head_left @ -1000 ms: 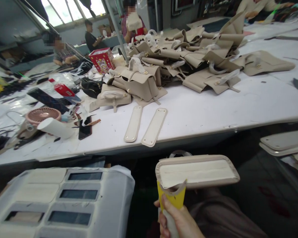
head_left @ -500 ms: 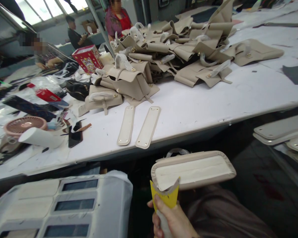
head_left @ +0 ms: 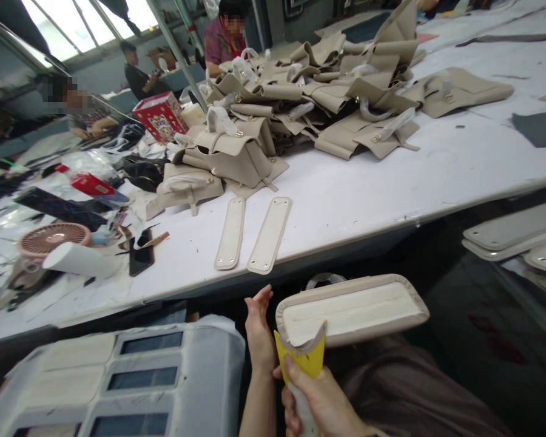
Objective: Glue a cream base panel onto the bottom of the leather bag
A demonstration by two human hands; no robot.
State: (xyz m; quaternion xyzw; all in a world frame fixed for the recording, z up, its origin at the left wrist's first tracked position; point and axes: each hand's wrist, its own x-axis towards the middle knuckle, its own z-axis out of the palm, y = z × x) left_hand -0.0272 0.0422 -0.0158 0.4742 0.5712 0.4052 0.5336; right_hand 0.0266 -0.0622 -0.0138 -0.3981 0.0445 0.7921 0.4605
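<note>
My right hand (head_left: 312, 388) is wrapped round the grey handle of a yellow scraper (head_left: 306, 358) with a notched, concave edge. That edge lies over the left front rim of a beige handbag (head_left: 416, 312), which rests at my lap with its cream-coloured base (head_left: 346, 311) facing up. Part of a clear-wrapped bag handle (head_left: 325, 279) shows behind it. My left hand (head_left: 258, 315) is raised just left of the bag, apart from it, fingers stretched out and holding nothing. On the table edge ahead lie two beige base panels (head_left: 269, 235) with metal studs.
Beyond the panels, a heap of beige bag pieces (head_left: 300, 97) covers the white table (head_left: 346, 212). A pink fan (head_left: 54, 240), a white roll (head_left: 79, 260) and a phone (head_left: 141, 255) lie left. A covered crate (head_left: 209, 376) stands lower left; more panels (head_left: 514, 230) are stacked right. Several people sit behind.
My left hand has come into view from below, left of the bag. My right hand keeps the scraper at the bag's rim. A person at the back has leaned forward.
</note>
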